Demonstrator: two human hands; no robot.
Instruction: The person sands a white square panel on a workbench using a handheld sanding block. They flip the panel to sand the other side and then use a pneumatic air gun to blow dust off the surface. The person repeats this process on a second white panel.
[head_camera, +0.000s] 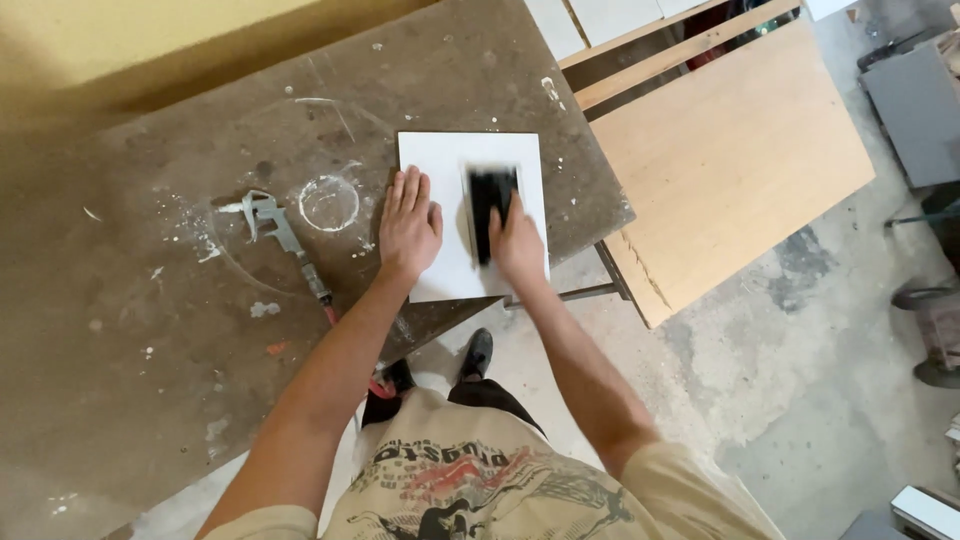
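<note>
- Printed beige T-shirt (480, 490) fills the bottom of the view, nearest the camera, with two dark shoes (478, 352) on the concrete floor (800, 400) below it.
- Left hand (408, 225) lies flat and open, fingers spread, pressing on the left edge of a white rectangular panel (445, 165); part of the palm also rests on the workbench (150, 300).
- Right hand (518, 240) is closed over a dark sanding block (490, 205), which sits on the panel's right half and is blurred, so it looks to be in motion.
- White panel lies at the near right corner of the bench, and its near edge seems to overhang the bench edge slightly.
- Risk, as I judge it: with the panel so close to the corner, a hard stroke toward the body could slide it off if the flat hand lets up.
- Fingers of the left hand sit close beside the block's path; a sideways slip could scrape them.
- Uneven pressure could mark the smooth, matte white face.
- Bench top is worn brown board, scuffed, flecked with white paint and marked with a white ring (328, 202).
- Metal air blow gun (270, 222) with a hose lies well left of the panel, near enough to snag an elbow.
- Pale plywood sheet (730, 150), smooth with a chipped near edge, rests on a frame to the right.
</note>
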